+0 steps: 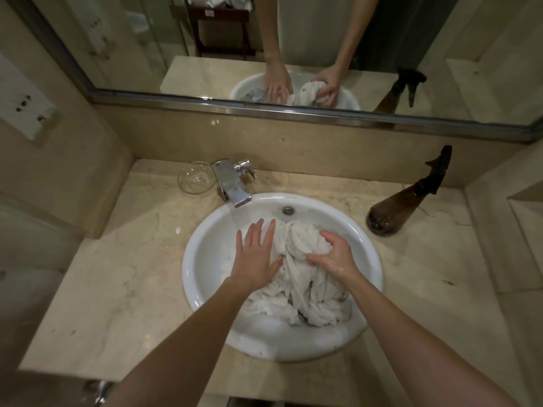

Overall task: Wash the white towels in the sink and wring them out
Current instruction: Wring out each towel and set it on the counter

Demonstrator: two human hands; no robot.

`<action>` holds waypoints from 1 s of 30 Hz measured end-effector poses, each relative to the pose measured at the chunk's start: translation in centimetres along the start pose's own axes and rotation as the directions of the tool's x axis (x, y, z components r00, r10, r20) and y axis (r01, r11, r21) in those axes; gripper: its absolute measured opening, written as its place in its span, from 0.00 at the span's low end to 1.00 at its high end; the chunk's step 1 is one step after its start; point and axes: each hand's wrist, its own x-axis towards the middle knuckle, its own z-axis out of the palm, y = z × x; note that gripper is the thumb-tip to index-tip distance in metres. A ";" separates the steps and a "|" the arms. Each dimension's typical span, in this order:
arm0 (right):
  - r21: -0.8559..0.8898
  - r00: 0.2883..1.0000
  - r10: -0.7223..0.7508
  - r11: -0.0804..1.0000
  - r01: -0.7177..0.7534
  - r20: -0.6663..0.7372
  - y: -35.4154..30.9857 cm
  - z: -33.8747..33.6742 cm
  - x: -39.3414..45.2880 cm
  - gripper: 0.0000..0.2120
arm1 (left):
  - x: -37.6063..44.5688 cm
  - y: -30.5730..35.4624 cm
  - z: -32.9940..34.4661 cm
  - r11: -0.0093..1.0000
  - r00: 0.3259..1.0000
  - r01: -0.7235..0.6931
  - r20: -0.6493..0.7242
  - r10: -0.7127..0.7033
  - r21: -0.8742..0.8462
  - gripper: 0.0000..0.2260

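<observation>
Wet white towels [305, 292] lie bunched in the round white sink [202, 259], filling its middle and right side. My left hand [255, 254] rests flat on the left part of the cloth, fingers spread and pointing away from me. My right hand [332, 254] is curled around a raised bundle of towel near the sink's far right. A thin stream of water falls from the chrome faucet [233, 183] into the basin just left of my left hand.
A clear glass bowl [195, 177] stands on the marble counter [117, 274] left of the faucet. A brown spray bottle [408, 198] stands at the right. A mirror [293, 54] spans the back wall. A side wall rises at the right.
</observation>
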 end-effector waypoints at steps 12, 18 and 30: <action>0.110 0.962 -0.222 0.972 0.207 0.160 -6.9 -4.6 -3.1 0.20 | -0.4 2.1 -4.7 0.832 0.970 -0.237 -0.073 0.232 -0.501 0.50; 0.089 0.910 -0.311 0.950 0.298 0.274 -11.3 -7.2 -4.0 0.22 | -1.6 3.8 -8.5 0.628 0.947 -0.320 -0.238 0.214 -0.709 0.25; -0.265 0.928 -0.171 0.927 0.265 0.331 -6.9 -1.3 -3.4 0.33 | -5.0 2.7 -9.1 0.572 0.930 -0.137 -0.304 -0.207 -0.809 0.06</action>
